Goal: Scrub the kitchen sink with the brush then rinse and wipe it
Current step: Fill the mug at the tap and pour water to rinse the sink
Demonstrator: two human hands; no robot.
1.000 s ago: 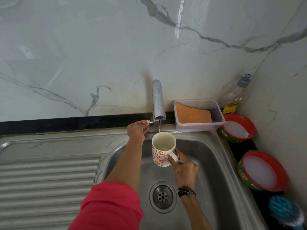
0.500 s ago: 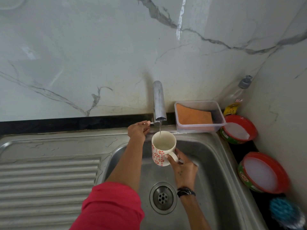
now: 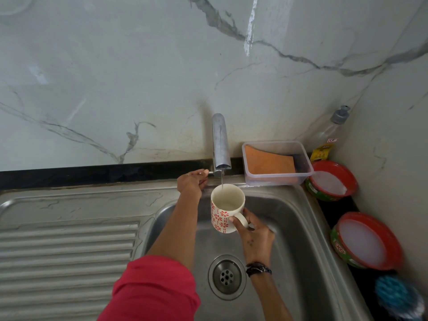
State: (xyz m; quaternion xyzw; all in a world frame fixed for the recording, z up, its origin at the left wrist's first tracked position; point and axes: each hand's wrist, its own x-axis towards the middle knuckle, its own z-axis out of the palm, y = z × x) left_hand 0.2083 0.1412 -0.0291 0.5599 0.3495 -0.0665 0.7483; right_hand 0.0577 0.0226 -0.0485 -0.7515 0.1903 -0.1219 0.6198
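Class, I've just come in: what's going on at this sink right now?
A person is filling a mug under the tap, where a thin stream runs. The right hand grips the mug by its handle over the sink; the left hand holds the tap's lever. The blue brush lies untouched on the ledge at right.

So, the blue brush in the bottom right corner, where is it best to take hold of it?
Only the bristle head of the blue brush shows, on the dark ledge right of the sink; any handle is cut off by the frame edge. Probably grip whatever lies behind the bristles, coming from above, since the wall is close on its right. The right hand holding the mug is nearer.
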